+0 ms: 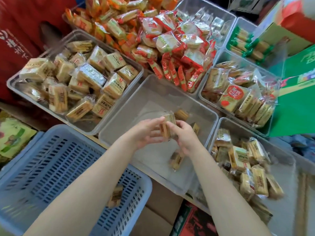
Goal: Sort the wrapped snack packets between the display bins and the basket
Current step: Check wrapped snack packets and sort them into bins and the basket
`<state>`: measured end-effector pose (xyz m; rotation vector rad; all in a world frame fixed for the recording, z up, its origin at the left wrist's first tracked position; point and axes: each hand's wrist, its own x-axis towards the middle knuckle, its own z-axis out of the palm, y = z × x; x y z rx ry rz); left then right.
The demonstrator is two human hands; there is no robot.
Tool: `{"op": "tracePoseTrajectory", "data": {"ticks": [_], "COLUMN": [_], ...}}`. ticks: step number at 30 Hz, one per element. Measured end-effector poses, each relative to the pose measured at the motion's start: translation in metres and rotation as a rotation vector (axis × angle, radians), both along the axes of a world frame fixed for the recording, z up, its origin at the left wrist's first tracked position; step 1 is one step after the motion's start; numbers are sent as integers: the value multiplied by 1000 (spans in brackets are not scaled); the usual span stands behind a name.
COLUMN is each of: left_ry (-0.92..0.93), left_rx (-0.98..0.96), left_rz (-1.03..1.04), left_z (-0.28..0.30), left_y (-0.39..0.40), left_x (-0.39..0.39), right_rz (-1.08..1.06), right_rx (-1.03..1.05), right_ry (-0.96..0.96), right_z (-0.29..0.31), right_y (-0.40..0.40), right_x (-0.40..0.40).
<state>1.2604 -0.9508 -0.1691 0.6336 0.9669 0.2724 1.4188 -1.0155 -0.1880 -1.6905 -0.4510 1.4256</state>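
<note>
Down at the near left sits the blue basket [51, 167], while a snack packet [167, 127] is pinched upright between left hand [146, 133] and right hand [184, 137] above the near-empty bin [129, 116].

Basket [71, 169]: pale blue plastic, perforated with rows of short dark slots. Centre bin [136, 106]: clear, colourless plastic with a greyish cast. Held packet [167, 124]: transparent wrap over tan biscuit. Left bin packets [80, 79]: beige-gold with dark lettering and a small red mark. Heaped packets [172, 48]: red and white wrappers with green accents. Far-right packets [245, 43]: tan with green ends. Carton [296, 92]: bright green. Bag at upper left [18, 31]: deep red with white characters
</note>
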Motion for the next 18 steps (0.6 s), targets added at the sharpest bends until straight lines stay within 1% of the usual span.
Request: {"op": "tracePoseTrajectory", "data": {"ticks": [2,5,6,11,16,18], "left_ry": [0,92,127,213,234,237], "left_rx": [-13,-36,-28,-26,-66,-65], "left_rz": [90,215,242,342,360,360], "left_z": [-15,-29,-34,-44,-49,-47], "left_y": [3,11,15,21,23,23], "left_x": [11,19,20,23,20,20], "right_rz": [33,-141,-185,-201,-182,-194], "right_rx": [-26,-78,-89,-135,-162,-140], "right_ry": [-131,-410,-461,-521,-535,-522], "right_z": [0,-6,-11,-30,-41,-36], "right_y": [3,13,18,39,48,48], "right_x": [9,25,29,30,29,28]}}
